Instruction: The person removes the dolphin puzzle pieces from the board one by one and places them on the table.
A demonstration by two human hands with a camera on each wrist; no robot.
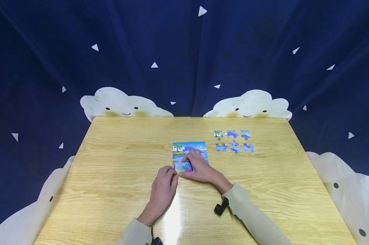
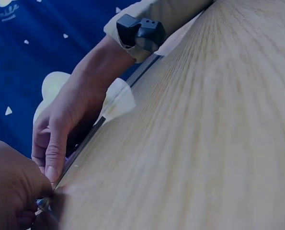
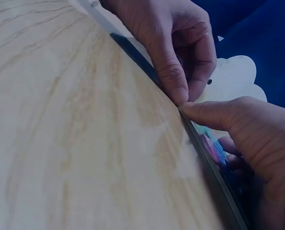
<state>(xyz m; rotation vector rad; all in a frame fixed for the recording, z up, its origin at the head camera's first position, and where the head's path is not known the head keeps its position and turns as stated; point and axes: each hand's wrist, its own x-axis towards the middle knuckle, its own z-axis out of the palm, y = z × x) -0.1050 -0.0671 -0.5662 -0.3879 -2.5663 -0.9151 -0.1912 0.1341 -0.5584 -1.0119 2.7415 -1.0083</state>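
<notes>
A square jigsaw puzzle board (image 1: 190,145) with a dolphin, palm island and coral picture lies on the table. At its near left corner the left hand (image 1: 163,188) pinches the edge between thumb and fingertips. My right hand (image 1: 199,167) reaches over the picture from the right, fingers bent down onto the coral part and thumb at the near edge. Seen from the right wrist, the right thumb (image 3: 214,114) meets the left thumb (image 3: 173,79) at the corner. The bent right fingers cover part of the picture.
Several loose jigsaw pieces (image 1: 232,134) lie in two rows right of the board, on the wooden table (image 1: 117,153). A dark blue curtain (image 1: 184,41) with white clouds hangs behind the table. The right sleeve (image 1: 248,207) carries a black wrist camera (image 1: 220,208).
</notes>
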